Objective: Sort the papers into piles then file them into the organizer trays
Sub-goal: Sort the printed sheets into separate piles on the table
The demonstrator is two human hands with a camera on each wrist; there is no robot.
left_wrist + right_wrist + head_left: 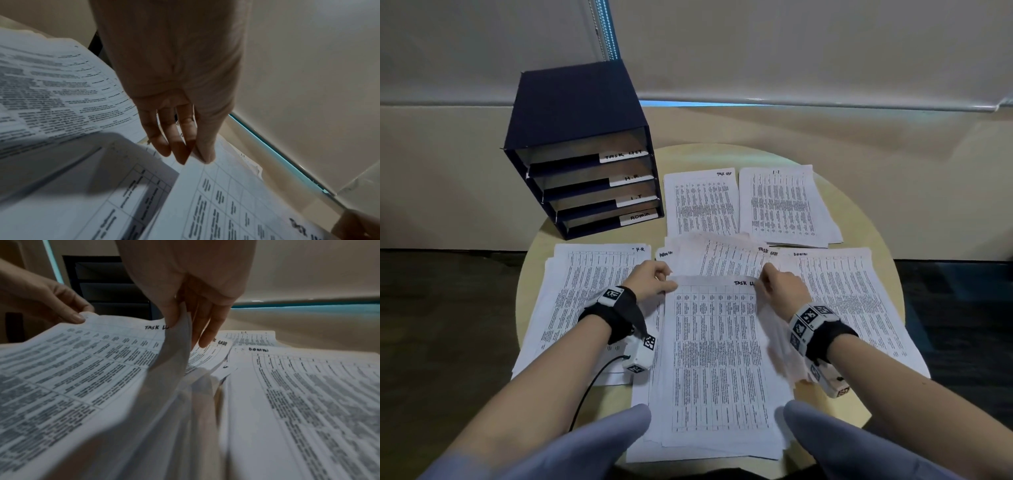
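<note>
Two hands, left (650, 279) and right (780, 286), pinch one sheet's (717, 359) top corners (lower centre); four piles, four trays (599, 192) upper left.

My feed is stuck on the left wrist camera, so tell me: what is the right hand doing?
Observer: The right hand pinches the top right corner of the sheet that the left hand holds.
Operator: Is there a pile for it?
Observer: Yes, a pile headed TASK LIST lies at the table's far side, just right of the organizer.
Operator: Anything filed yet?
Observer: No paper shows in its four trays; the top tray is labelled TASK LIST.
</note>
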